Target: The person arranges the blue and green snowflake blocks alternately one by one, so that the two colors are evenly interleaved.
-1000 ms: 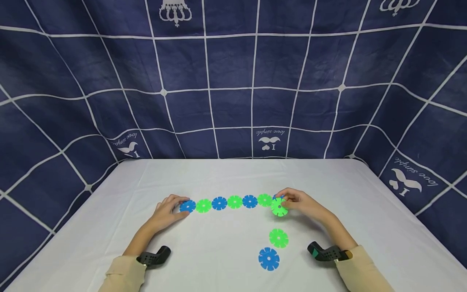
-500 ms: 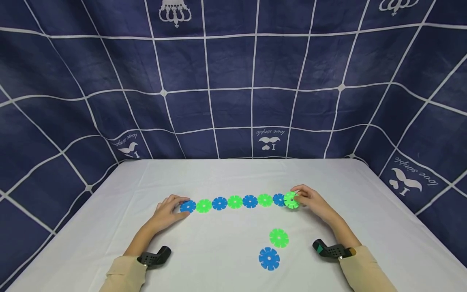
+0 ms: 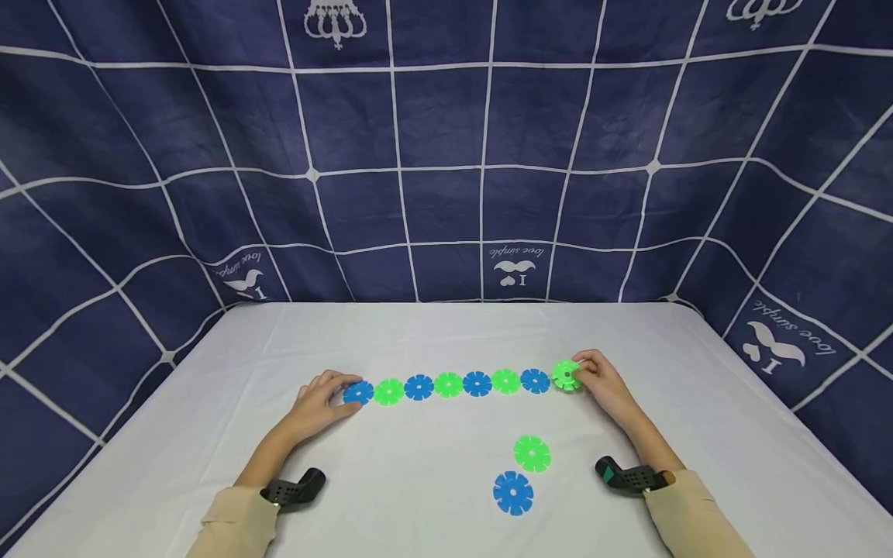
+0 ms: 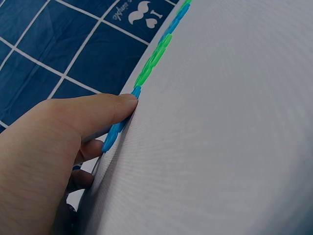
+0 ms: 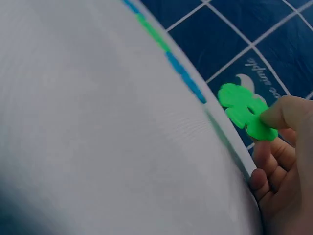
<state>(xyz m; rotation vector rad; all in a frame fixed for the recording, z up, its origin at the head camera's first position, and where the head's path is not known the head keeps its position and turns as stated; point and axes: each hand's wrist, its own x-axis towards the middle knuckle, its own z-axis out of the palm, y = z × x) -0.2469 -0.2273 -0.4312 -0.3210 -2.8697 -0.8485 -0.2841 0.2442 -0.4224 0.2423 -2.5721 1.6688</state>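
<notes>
A row of flat notched plastic discs, blue and green by turns, runs across the white table in the head view. My left hand (image 3: 317,405) is at the row's left end, its thumb and fingers pinching the edges of the outermost blue disc (image 3: 359,393). At the other end my right hand (image 3: 607,386) pinches a green disc (image 3: 567,375) by its right side, just right of the last blue disc (image 3: 536,380). In the right wrist view this held green disc (image 5: 239,108) is tilted and raised above the table, thumb on its face.
Nearer the front of the white table (image 3: 418,480) lie a loose green disc (image 3: 532,453) and a loose blue disc (image 3: 512,493). A dark blue checked curtain (image 3: 446,209) hangs behind the table and along both sides.
My right hand has carried the green disc rightward and slightly back, from over the last blue disc to just beyond it, uncovering that blue disc. My left hand has stayed put.
</notes>
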